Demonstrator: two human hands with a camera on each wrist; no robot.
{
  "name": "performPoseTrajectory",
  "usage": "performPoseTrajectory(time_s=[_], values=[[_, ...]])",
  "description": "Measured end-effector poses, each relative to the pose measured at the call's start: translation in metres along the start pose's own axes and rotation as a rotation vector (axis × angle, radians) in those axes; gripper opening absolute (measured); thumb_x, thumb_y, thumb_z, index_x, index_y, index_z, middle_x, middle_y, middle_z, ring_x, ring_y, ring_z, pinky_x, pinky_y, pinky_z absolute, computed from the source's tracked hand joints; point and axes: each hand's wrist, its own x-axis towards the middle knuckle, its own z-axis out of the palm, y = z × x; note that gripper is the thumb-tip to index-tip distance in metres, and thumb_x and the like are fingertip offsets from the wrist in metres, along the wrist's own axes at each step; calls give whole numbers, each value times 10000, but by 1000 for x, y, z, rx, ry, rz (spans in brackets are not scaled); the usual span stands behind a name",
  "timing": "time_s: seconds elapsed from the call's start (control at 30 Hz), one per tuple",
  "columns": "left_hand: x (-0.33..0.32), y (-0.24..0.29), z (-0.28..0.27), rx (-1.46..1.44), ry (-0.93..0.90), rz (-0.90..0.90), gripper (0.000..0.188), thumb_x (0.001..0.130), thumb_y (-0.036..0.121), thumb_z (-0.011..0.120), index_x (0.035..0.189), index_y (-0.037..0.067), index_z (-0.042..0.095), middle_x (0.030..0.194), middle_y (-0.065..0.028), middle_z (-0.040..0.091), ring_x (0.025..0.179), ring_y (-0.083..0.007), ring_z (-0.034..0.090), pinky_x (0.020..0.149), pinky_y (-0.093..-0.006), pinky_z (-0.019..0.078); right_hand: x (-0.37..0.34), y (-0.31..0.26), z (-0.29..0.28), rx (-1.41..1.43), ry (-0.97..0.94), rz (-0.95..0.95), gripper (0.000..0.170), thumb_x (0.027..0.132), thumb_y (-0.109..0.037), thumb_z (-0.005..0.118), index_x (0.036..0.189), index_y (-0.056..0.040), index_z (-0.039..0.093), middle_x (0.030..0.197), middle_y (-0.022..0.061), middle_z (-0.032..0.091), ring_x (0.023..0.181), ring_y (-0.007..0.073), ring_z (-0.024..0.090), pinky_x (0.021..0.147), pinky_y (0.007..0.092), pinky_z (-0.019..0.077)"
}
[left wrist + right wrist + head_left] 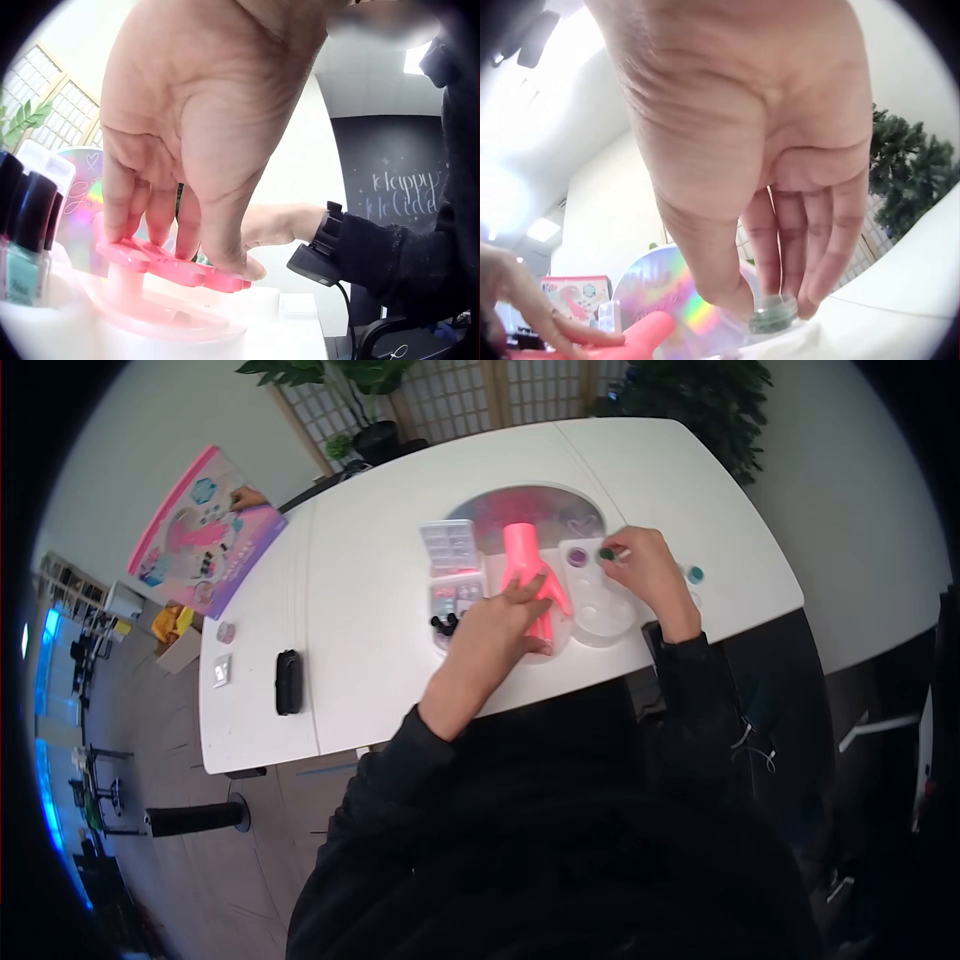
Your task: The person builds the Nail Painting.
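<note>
My left hand (490, 640) lies over a pink plastic model hand (520, 545), its fairly straight fingers and thumb touching the model's fingers. In the left wrist view those fingertips press on the pink model from above. My right hand (645, 570) pinches a small clear jar with green contents (774, 319) between thumb and fingers. That jar is at the upper right of a white tray with round wells (603, 622). Beside it, a purple pot (577, 558) sits in a well. Nail polish bottles (30, 240) with black caps stand close to my left hand.
Behind the model rises an iridescent, rounded panel (500, 510). An opened compartment case (450, 548) stands left of it. A teal pot (696, 574) lies right of the tray. Farther left are a black case (289, 682) and a pink and purple product box (205, 540).
</note>
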Motion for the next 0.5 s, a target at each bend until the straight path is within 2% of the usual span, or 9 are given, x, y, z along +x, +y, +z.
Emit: performPoseTrajectory(time_s=[0.03, 0.07, 0.13, 0.17, 0.23, 0.37, 0.43, 0.47, 0.5], values=[[-2, -5, 8, 32, 60, 41, 558, 746, 208, 873, 1262, 61, 720, 1534, -94, 572, 1279, -354, 638, 918, -471, 584, 0, 0, 4, -20, 13, 2, 223, 748, -2, 822, 961, 30, 763, 926, 211, 763, 845, 345, 751, 778, 388, 603], [-1, -1, 3, 8, 24, 13, 540, 745, 192, 873, 1245, 54, 721, 1529, -91, 574, 1201, -363, 676, 885, -470, 594, -1, 7, 9, 106, 31, 40, 241, 737, 16, 834, 969, 31, 773, 949, 218, 763, 850, 357, 751, 794, 390, 607], [-2, -3, 6, 25, 87, 55, 531, 743, 173, 872, 1234, 49, 712, 1529, -92, 571, 1126, -366, 702, 859, -471, 600, 1, 7, 7, -63, 38, -37, 238, 748, 34, 837, 980, 37, 785, 950, 213, 765, 831, 336, 756, 758, 386, 612], [-3, -2, 6, 39, 94, 39, 531, 743, 173, 872, 1234, 49, 712, 1529, -92, 571, 1126, -366, 702, 859, -471, 600, 0, 5, 8, -48, 35, -54, 238, 748, 34, 837, 980, 37, 785, 950, 213, 765, 831, 336, 756, 758, 386, 612], [-1, -1, 4, 27, 50, 20, 533, 741, 162, 871, 1234, 47, 703, 1542, -95, 557, 1127, -366, 702, 861, -475, 600, -1, -1, 7, 45, 19, 65, 235, 760, 52, 826, 992, 45, 789, 941, 210, 767, 852, 330, 760, 772, 382, 617], [-1, -1, 9, 18, 71, 26, 533, 743, 158, 869, 1235, 50, 695, 1541, -102, 557, 1123, -367, 704, 860, -475, 600, -9, -10, 5, 40, 23, 141, 215, 775, 88, 788, 986, 46, 787, 993, 227, 771, 912, 345, 763, 825, 389, 620], [-1, 1, 5, 23, 38, -6, 531, 746, 155, 867, 1235, 48, 691, 1541, -105, 556, 1135, -366, 701, 860, -475, 601, -14, -2, 5, -112, 45, -48, 205, 827, 93, 726, 1016, 37, 779, 1114, 221, 769, 1042, 365, 742, 905, 407, 609], [0, -1, 4, 34, 44, -12, 531, 746, 155, 867, 1235, 48, 691, 1541, -105, 556, 1135, -366, 701, 860, -475, 601, -14, 0, 4, -103, 48, -60, 205, 827, 93, 726, 1016, 37, 779, 1114, 221, 769, 1042, 365, 742, 905, 407, 609], [-1, -3, 6, 29, 51, 11, 527, 747, 154, 866, 1232, 46, 691, 1538, -106, 558, 1137, -364, 701, 860, -476, 601, -17, 2, 1, -147, -6, -108, 265, 833, 97, 707, 1073, 14, 784, 1136, 197, 771, 1101, 372, 723, 958, 410, 587]])
